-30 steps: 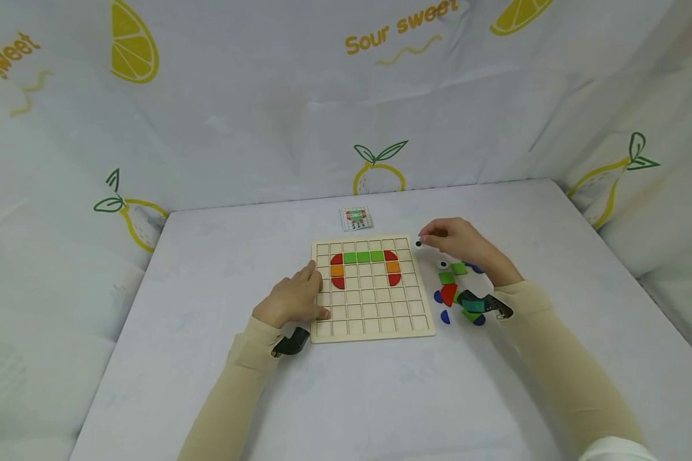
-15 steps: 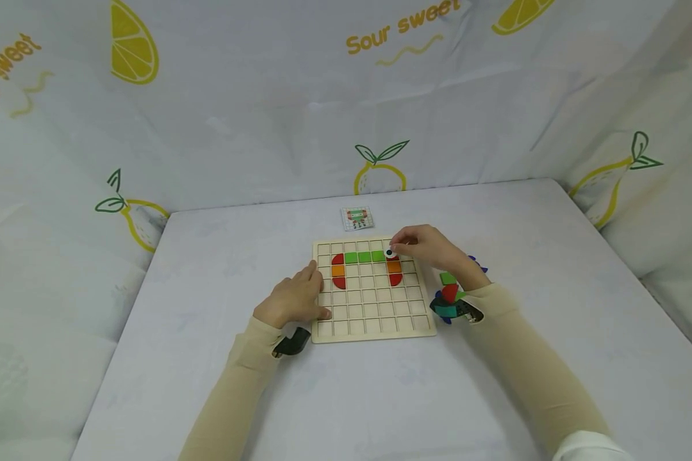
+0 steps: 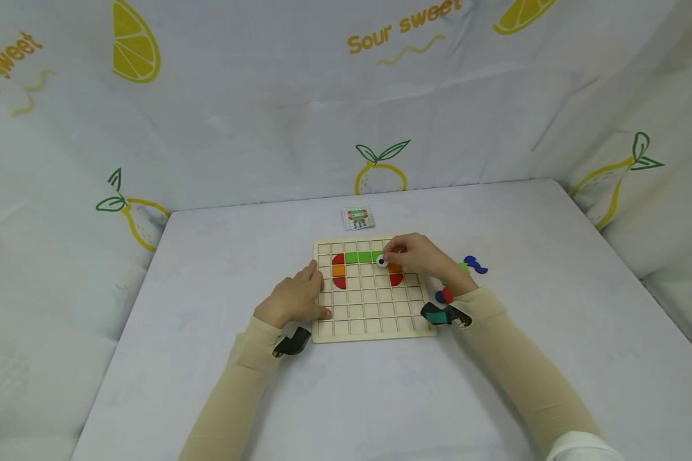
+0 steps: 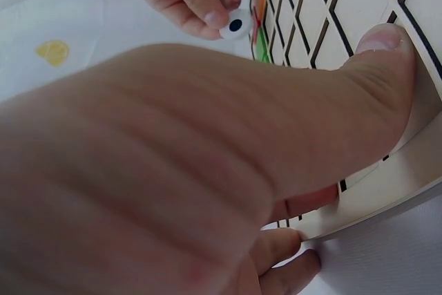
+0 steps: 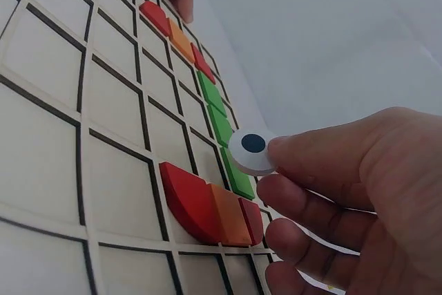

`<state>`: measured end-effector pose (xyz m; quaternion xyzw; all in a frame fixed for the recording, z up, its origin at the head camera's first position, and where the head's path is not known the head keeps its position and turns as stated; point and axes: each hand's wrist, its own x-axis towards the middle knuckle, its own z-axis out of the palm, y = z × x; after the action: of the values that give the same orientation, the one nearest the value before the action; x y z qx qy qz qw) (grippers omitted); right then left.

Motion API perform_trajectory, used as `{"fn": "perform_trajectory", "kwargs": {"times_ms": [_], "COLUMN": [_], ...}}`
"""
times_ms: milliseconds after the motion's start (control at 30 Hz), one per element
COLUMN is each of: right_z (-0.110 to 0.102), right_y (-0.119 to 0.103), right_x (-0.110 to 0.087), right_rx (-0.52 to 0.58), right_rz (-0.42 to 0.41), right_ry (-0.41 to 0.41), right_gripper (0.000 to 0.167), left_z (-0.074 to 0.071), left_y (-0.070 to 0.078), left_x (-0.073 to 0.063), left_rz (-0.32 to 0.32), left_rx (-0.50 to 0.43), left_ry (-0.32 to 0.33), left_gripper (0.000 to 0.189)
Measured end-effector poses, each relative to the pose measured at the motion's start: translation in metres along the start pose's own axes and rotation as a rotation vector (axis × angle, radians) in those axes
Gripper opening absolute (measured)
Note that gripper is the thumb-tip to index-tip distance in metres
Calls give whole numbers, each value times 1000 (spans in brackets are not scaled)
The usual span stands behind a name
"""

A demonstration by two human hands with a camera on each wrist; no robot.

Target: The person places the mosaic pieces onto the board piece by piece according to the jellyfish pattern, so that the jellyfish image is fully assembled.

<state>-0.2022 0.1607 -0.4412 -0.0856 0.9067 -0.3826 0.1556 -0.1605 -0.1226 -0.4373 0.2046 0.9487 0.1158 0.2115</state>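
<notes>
My right hand (image 3: 414, 253) pinches a white round eye piece (image 5: 252, 151) with a black dot, between thumb and fingers, over the upper right of the wooden grid board (image 3: 375, 325). In the right wrist view the piece overlaps the row of green squares (image 5: 215, 117). On the board, red quarter pieces (image 3: 338, 282) and an orange square (image 3: 338, 270) stand at the left; a matching red and orange group (image 5: 195, 202) is at the right. My left hand (image 3: 293, 296) rests on the board's left edge, thumb (image 4: 383, 53) on its face, fingers along the side.
A small printed pattern card (image 3: 357, 218) lies behind the board. Right of the board are loose pieces: blue ones (image 3: 475, 264), a red piece (image 3: 447, 294) and green ones, partly hidden by the right arm. Fabric printed with lemons (image 3: 380, 176) hangs behind the table.
My right hand has moved left from beside the board with the eye piece, over the right red pieces and then to the right end of the green row. The left hand has stayed in place.
</notes>
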Motion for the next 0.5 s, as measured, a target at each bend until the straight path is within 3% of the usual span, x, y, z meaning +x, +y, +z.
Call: {"fn": "perform_trajectory", "kwargs": {"times_ms": [333,500], "right_z": [10,10], "right_y": [-1,-1], "right_x": [2,1], "right_rx": [-23,-51], "right_rz": [27,3], "right_ry": [-8,-4], "right_gripper": [21,20], "left_z": [-1,-2], "left_y": [0,1], "left_x": [0,0], "left_rz": [-5,-2], "left_rx": [8,5], "left_ry": [-9,-13], "left_gripper": [45,46]}}
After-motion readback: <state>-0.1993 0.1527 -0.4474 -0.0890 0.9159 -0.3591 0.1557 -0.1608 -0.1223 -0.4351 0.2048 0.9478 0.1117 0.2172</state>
